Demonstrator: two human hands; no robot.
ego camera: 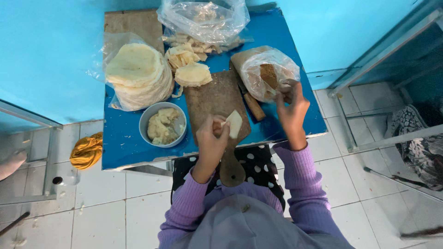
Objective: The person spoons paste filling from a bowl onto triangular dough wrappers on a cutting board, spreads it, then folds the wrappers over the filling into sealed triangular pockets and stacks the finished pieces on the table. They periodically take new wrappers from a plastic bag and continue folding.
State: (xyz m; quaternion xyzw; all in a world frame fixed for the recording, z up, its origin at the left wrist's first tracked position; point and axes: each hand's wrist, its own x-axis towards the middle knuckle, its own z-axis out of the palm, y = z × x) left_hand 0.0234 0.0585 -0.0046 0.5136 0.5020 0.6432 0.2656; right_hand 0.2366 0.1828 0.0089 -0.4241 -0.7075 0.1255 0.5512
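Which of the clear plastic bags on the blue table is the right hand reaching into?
The right hand is at the bag of brown contents, by the table's right edge; the other bags hold pale flat rounds and scraps.

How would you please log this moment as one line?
left hand: holds folded wrapper | right hand: reaching into plastic bag | cutting board: beneath

The board (217,99) is worn, matt brown wood with a rough face. The table (124,138) top is smooth blue, faintly glossy. At 12 o'clock a bag (205,18) is clear, crinkled, shiny plastic. The bowl (146,121) at 9 o'clock looks smooth grey. The sleeves (302,173) are ribbed purple knit cloth.
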